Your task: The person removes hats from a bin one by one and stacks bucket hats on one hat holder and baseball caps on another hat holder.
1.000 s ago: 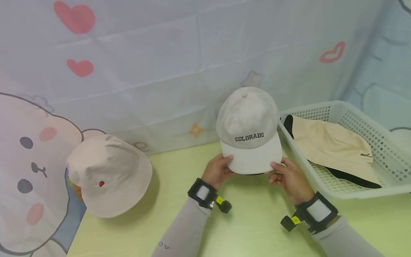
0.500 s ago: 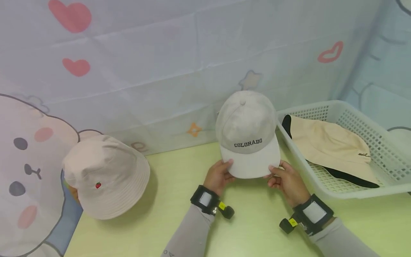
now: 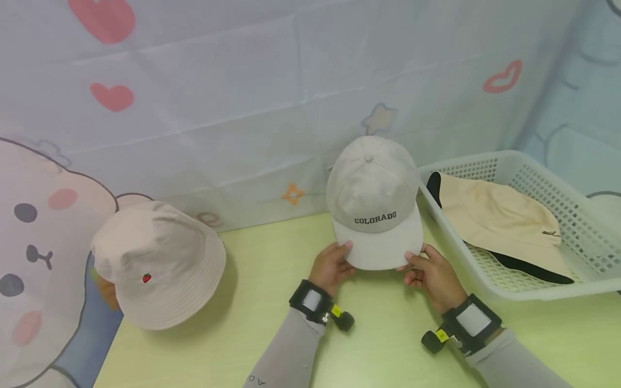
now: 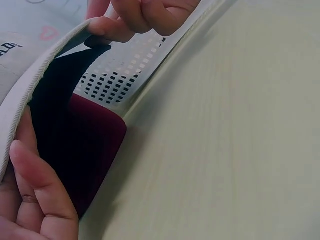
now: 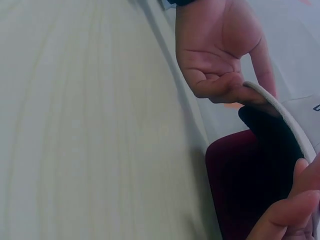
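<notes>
A light grey baseball cap (image 3: pixel 370 188) with COLORADO lettering stands upright near the wall, its brim toward me. My left hand (image 3: pixel 331 268) pinches the brim's left corner, thumb on top and fingers beneath. At the right corner, my right hand (image 3: pixel 435 276) pinches the brim the same way. From below, the left wrist view shows a dark layer (image 4: pixel 55 90) under the pale brim. Beneath that lies a maroon brim (image 4: pixel 102 135), close to the table; the pale cap hides both in the head view. How far these layers touch, I cannot tell.
Left on the table is a beige bucket hat (image 3: pixel 160 264) with a small strawberry. A white perforated basket (image 3: pixel 521 293) at right holds a cream bucket hat (image 3: pixel 509 215) with black lining. Behind the pale-green table (image 3: pixel 271 269) hangs a printed cloth (image 3: pixel 218 108).
Over the first half second, both hands brought the cap's brim slightly lower. Since then the cap and hands have hardly moved; the head view has shifted a little.
</notes>
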`<state>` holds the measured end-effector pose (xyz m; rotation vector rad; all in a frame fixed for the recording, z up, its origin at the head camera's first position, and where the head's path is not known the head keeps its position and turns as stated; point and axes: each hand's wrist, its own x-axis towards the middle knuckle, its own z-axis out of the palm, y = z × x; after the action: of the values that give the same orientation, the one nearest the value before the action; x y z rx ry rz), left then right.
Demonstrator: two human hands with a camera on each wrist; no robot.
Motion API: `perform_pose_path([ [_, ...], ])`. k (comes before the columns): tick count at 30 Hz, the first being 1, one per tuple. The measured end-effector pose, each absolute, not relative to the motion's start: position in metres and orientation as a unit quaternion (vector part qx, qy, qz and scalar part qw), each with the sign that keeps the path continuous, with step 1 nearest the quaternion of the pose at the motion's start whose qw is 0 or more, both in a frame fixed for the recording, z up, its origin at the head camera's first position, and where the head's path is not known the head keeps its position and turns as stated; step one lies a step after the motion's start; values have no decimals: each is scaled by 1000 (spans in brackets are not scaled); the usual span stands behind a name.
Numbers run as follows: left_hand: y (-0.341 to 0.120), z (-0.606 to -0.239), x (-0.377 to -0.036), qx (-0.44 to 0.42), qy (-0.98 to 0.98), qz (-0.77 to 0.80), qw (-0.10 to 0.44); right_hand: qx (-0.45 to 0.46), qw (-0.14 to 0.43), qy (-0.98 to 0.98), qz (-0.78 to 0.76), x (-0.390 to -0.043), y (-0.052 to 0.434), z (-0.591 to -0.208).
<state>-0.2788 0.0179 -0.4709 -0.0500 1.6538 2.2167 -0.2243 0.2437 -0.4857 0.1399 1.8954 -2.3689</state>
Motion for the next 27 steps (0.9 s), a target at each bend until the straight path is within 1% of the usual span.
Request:
perform_pose_path([
  [8, 20, -479, -282, -43, 578, 794, 186, 28, 38, 615, -787, -226, 243, -495],
  [16, 19, -482, -282, -30, 571, 798, 192, 14, 27, 624, -781, -227, 244, -499],
  [27, 16, -485, -283, -18, 566, 801, 192, 4, 49, 596, -802, -229, 248, -504],
])
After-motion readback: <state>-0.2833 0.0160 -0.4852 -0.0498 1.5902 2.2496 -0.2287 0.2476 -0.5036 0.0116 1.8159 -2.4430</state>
